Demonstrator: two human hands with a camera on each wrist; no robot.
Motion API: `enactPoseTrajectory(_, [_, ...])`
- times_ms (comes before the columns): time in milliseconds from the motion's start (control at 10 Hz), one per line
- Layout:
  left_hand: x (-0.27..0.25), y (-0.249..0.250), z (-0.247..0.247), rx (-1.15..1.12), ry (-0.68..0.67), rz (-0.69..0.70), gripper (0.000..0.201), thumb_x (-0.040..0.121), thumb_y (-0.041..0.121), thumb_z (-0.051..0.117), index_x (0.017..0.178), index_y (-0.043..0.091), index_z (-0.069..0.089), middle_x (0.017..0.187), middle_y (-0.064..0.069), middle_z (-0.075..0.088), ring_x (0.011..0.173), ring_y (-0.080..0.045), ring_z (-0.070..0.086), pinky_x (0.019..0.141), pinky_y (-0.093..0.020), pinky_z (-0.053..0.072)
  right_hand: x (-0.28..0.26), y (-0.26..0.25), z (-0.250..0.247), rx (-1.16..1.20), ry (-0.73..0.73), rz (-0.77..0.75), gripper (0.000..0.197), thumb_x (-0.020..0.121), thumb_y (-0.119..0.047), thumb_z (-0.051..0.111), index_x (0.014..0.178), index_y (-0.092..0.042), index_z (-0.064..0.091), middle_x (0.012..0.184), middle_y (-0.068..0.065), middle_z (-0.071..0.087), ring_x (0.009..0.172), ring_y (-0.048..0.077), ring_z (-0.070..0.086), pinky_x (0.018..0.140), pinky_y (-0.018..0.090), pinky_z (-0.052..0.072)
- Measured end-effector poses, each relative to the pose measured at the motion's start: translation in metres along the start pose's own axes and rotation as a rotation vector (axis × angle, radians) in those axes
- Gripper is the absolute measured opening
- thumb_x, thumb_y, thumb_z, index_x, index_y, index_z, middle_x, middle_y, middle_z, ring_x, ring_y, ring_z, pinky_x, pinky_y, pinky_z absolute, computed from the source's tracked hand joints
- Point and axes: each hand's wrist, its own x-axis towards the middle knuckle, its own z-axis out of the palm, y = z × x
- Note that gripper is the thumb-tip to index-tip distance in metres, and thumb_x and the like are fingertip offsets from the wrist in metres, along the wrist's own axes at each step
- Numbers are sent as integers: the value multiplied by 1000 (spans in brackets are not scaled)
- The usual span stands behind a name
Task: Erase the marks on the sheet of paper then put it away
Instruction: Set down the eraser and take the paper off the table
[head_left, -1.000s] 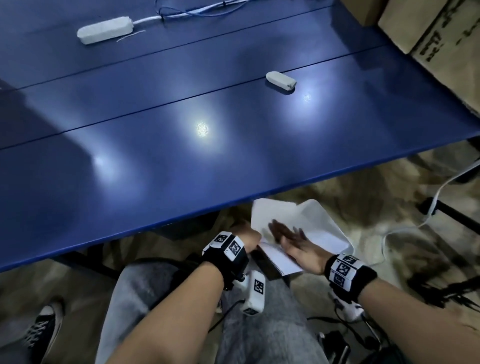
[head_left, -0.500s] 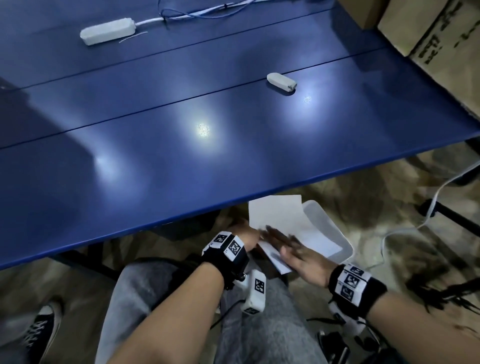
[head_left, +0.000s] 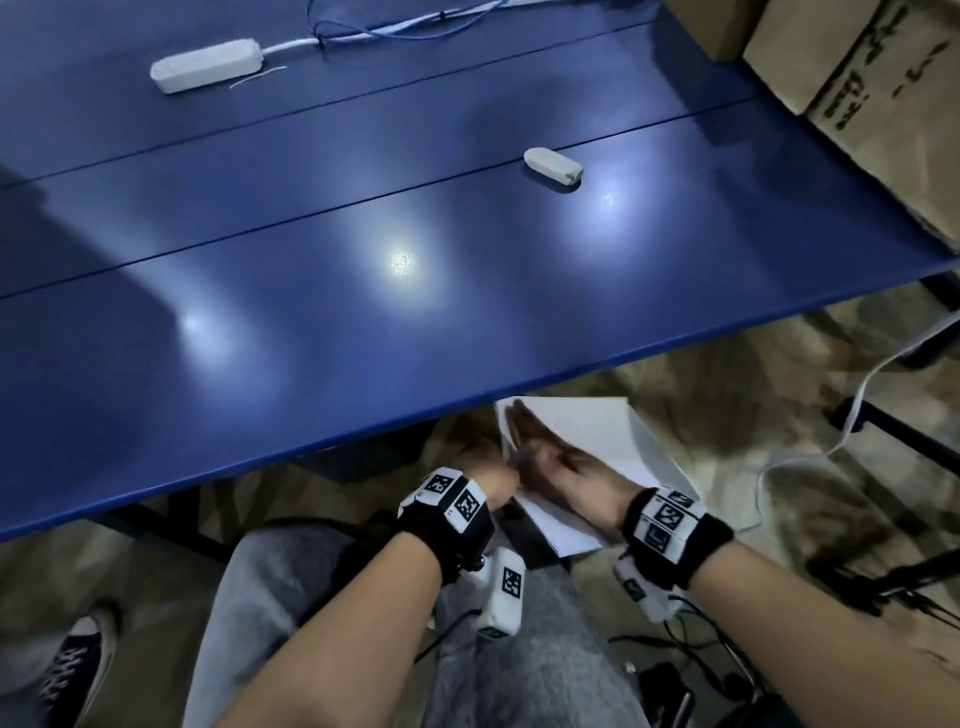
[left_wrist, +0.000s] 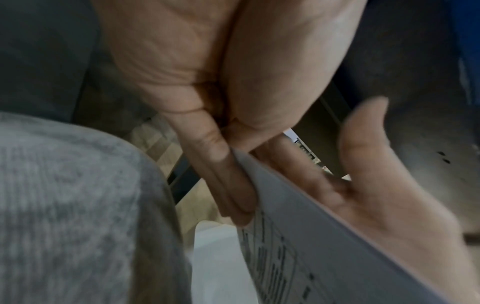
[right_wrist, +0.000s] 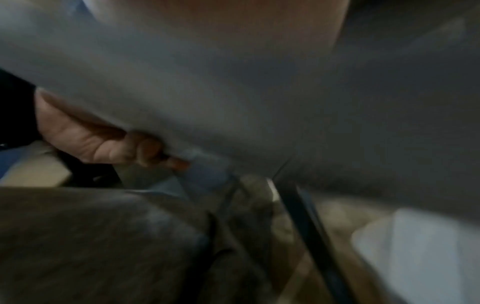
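Paper (head_left: 597, 436), white, with a ruled table printed on its underside (left wrist view). It is held in the air below the near edge of the blue table (head_left: 467, 322), above and just right of the grey-trousered knee (head_left: 519, 665). Whether one sheet or several is held cannot be told.

Left hand (head_left: 480, 475): the paper's left edge is pinched between the thumb and the fingers (left_wrist: 228, 185), which are pressed together on it.

Right hand (head_left: 563, 467): laid flat on the upper face, fingers straight and close together, nothing gripped. The fingertips are pointed away from the body, toward the table edge.

Relation noted: from the left fingers the paper is spread to the right. Its long axis is taken to run from the near corner by the right wrist to the far edge under the table rim, roughly in line with the right hand. A white container (left_wrist: 215, 259) is seen beneath, apart from the paper.

Judgement: the left hand serves as anchor. The right hand is nearer the free expanse, so a smoothing or sliding stroke along the long axis would probably be made by it, against the pinch. Only the edge is pinched, so a hard stroke could pull the paper free or crease it.

Well apart, on the table: a small white oblong (head_left: 553, 165) and a power strip (head_left: 205, 65).
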Motion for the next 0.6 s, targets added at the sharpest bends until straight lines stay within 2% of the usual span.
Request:
enactPoseTrajectory(100, [-1,-5,4,21,35,41,28,87,23,56,112,12,65,124,-11,64,112,-28,61,85,-23,45,20,26,11,-99,-113,48,45,102,-48,9,144,-39,-5,159,-13,-11,146,0,-12,121,33,-6])
enactPoseTrajectory(200, [-2,-14,6,31,63,45,35,90,28,58,119,10,66,127,-9,64,114,-28,61,84,-24,44,15,60,5,-230,-170,380,57,105,-32,27,154,-23,0,162,5,5,149,22,7,119,41,7])
enactPoseTrajectory(300, [3,-23,5,36,34,-5,30,88,33,58,109,13,67,120,-9,67,106,-29,64,82,-25,47,7,87,-8,-322,-127,672,82,91,-67,18,155,-17,9,158,21,19,144,36,24,118,45,19])
enactPoseTrajectory(400, [9,-19,4,4,31,-22,32,84,36,57,108,16,64,118,-10,68,103,-29,65,87,-31,51,15,64,-19,-213,-36,746,92,89,-72,10,152,-6,11,158,24,12,146,35,15,119,39,13])
enactPoseTrajectory(500, [11,-6,3,-27,65,-30,40,89,32,53,122,10,57,128,-16,61,113,-32,61,96,-34,49,6,40,-7,830,-280,-62,66,101,-55,12,155,-16,14,162,12,9,150,24,8,121,34,7])
enactPoseTrajectory(600, [6,-2,1,-28,92,-25,46,99,32,45,136,5,46,139,-16,53,123,-31,54,98,-30,43,8,40,25,396,-90,148,63,93,-67,3,151,-42,6,161,-19,-1,146,-4,-5,120,26,-3])
